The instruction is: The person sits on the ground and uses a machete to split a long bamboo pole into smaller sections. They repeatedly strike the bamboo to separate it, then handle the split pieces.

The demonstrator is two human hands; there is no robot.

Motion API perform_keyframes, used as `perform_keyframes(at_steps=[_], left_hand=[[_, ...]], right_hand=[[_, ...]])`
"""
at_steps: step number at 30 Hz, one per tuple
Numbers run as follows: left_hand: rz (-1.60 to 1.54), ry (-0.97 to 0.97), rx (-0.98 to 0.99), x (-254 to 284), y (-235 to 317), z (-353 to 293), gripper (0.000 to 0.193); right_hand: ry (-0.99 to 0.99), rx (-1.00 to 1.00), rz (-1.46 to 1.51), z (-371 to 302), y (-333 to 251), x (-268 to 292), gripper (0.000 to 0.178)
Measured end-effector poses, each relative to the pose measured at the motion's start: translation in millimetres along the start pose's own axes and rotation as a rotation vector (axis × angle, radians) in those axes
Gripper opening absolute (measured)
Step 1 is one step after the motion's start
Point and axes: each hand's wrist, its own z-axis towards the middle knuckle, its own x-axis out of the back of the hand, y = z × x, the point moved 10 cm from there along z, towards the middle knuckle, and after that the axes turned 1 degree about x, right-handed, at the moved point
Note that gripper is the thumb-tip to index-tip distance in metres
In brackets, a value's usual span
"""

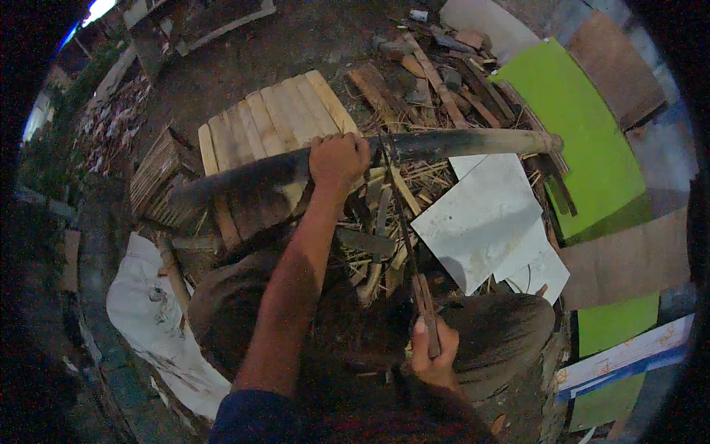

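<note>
In the head view, a long dark pole [473, 141] lies crosswise over the slatted wooden piece [277, 115], its right part reaching above the white boards [484, 214]; the left hand [339, 164] is closed over the pole's top, just left of the saw [411, 248]; the right hand [435, 348] is wrapped round the saw's wooden handle [424, 300], near the person's lap; the thin blade runs up and away to meet the pole, though whether its teeth have bitten in is too blurred to tell.

To saw well here, the left hand should press the pole down firmly so it does not roll, with the fingers well clear of the blade; the right wrist is best kept in line with the saw, taking long, even strokes at 1 steady angle; the far end looks poorly supported, so light pressure seems wise as a cut deepens, lest the blade pinch or the wood split.
</note>
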Motion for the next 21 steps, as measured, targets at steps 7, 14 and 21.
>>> perform_keyframes(at_steps=[7,14,21], left_hand=[[0.025,0.032,-0.041,-4.7,7.6,-11.8,0.038],[-0.017,0.186,-0.060,8.0,0.1,-15.4,0.039],[-0.024,0.008,0.019,1.0,-10.8,1.0,0.045]], right_hand=[[0.049,0.093,0.011,182.7,-9.1,-54.3,0.038],[0.085,0.137,0.119,139.0,71.8,-83.8,0.031],[0.244,0.197,0.261,92.9,39.2,-33.8,0.037]])
